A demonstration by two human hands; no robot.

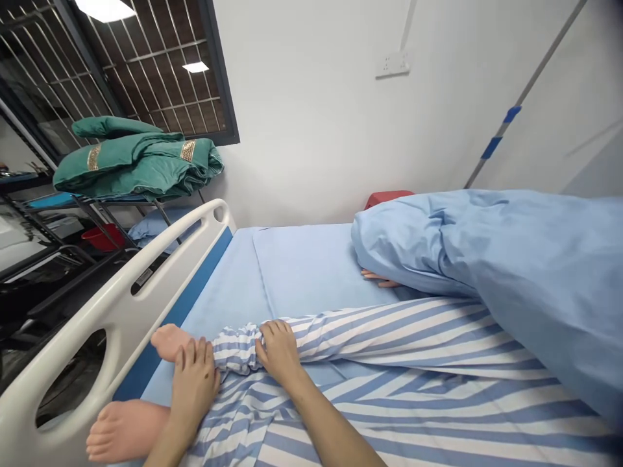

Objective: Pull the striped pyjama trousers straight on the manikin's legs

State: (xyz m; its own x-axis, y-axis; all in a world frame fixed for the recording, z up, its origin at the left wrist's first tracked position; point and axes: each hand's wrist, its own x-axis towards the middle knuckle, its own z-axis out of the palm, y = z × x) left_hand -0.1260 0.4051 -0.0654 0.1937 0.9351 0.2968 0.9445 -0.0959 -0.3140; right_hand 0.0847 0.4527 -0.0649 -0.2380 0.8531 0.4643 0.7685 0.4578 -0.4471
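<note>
Presently we record the right hand (281,353) gripping the striped trouser cuff (234,347), fingers (275,334) closed; the left hand (193,389) rests open-fingered against it, just beside the bare foot (169,342).

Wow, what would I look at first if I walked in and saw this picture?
You'd probably spot the two bare hands at the bottom: the left hand beside a pale bare foot, and the right hand on blue-and-white striped pyjama trousers. A big, puffy light-blue blanket lies on the right. At the upper left, a folded green quilt with gold trim sits on a dark metal rack.
</note>
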